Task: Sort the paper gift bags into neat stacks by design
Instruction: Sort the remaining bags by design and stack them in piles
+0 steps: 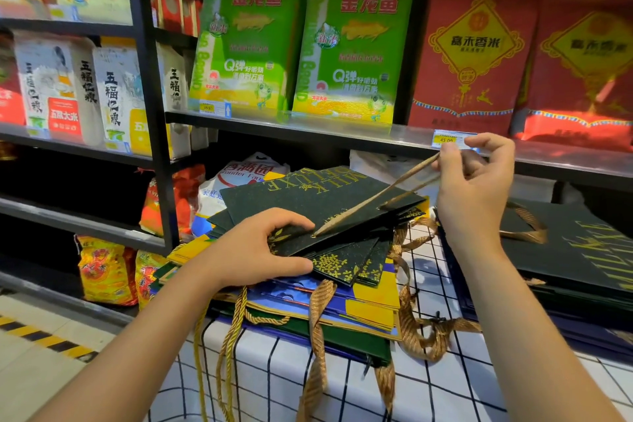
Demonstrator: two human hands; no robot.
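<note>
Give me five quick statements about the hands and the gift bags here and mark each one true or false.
1. The right hand pinches a gold ribbon handle and pulls it taut. True.
2. The left hand is lifted clear of the bags. False: it rests on the top dark green bag, thumb under the fanned edges.
3. A stack of dark green bags lies to the right. True.
4. The pile under the left hand is all one design. False: blue and yellow bags lie beneath the green ones.
5. The bags sit on bare wood. False: on a white cloth with a black grid.
</note>
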